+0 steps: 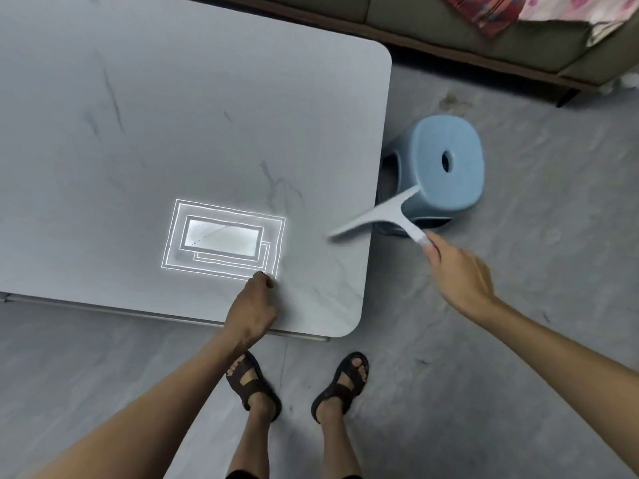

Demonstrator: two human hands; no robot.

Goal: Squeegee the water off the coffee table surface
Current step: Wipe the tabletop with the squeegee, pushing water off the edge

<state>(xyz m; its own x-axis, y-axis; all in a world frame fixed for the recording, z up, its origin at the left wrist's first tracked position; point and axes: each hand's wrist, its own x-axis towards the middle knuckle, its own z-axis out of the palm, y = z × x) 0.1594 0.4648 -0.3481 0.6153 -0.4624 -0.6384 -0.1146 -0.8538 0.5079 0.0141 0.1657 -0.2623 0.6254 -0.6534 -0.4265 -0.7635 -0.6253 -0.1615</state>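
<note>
The grey marbled coffee table (145,133) fills the upper left of the head view. My right hand (456,271) grips the handle of a pale T-shaped squeegee (380,216). The blade hangs blurred over the table's right edge, partly in front of the stool. My left hand (254,305) rests on the tabletop near the front edge, fingers curled under with the knuckles down, holding nothing. A bright reflection of a ceiling light (223,236) lies on the surface just beyond that hand. Water on the surface is hard to make out.
A light blue plastic stool (446,167) stands on the floor right beside the table's right edge. A sofa (484,36) with patterned cloth runs along the back. My sandalled feet (297,385) stand on grey floor close to the table's front right corner.
</note>
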